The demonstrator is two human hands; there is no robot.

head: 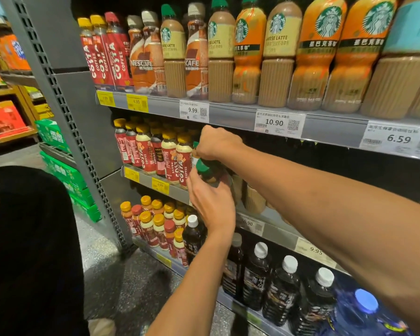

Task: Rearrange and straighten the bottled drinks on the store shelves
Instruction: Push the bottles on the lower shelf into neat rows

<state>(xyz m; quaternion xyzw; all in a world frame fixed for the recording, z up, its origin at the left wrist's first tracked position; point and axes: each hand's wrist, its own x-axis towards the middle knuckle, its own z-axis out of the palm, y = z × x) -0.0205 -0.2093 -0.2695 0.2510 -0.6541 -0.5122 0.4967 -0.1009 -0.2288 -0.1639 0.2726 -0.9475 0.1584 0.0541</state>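
On the middle shelf [155,181], Costa bottles [170,154] pack the left end tight, leaving no gap between them. To their right, beneath the upper shelf edge [325,122], a dark open stretch runs behind both forearms.

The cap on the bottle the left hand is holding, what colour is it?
Green. The bottle cap shows best in the head view, just above the left hand.

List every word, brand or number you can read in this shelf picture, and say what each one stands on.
"COSTA COFFEE": red bottles, top shelf.
"NESCAFE": brown bottle.
"CHEESE LATTE", partly cut: beige Starbucks bottle.
"9.99": white price tag.
"10.90": white price tag.
"6.59": white price tag.
"4.99": yellow tag.
"9.95": lower tag.
Chinese print and barcodes: too small or blurred.
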